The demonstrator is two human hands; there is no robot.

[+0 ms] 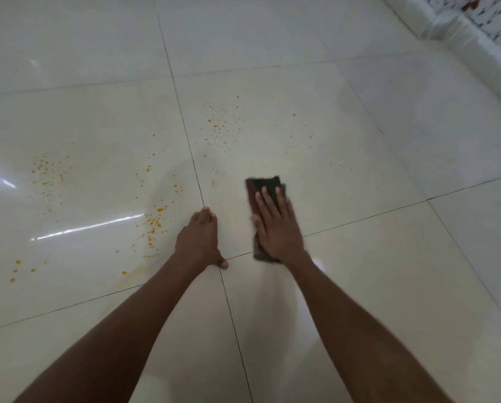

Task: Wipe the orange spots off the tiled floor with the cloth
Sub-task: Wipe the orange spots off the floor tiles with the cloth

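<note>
Head view, looking down at a glossy cream tiled floor (345, 271) with thin dark grout lines.

Right hand (275, 225): laid flat, palm down, fingers spread and extended, pressing on a dark folded cloth (265, 184) with a reddish-maroon edge. Not curled around the fabric; it pins the cloth against the tile. The cloth pokes out beyond the fingertips and a little behind the heel of the hand, near the wrist. Slight blur on this hand and the cloth.

Left hand (198, 238): bare, holding nothing. Braced on the floor on its fingertips, fingers bunched together, thumb out to the side and touching the tile close to a grout line. It sits right at the crossing of two grout lines. The two hands are apart, with bare tile between them.

Orange spots, several groups:
- dense scatter (156, 221) just left of the left hand, some drops nearly touching the fingertips
- fine speckle patch (47, 170) well to the left
- a few larger drops (18, 270) near the lower left
- spray of small dots (220, 123) ahead of both hands, beyond the cloth
- faint traces (298, 146) ahead and right of the cloth

The tile directly around the cloth looks free of bright drops; a pale yellowish smear arcs across the floor near the left hand.

Upper right corner: white skirting (458, 39) and a strip of white wall with a dark red floral pattern (493, 16).

Bright light streaks reflect off the tiles at left.
</note>
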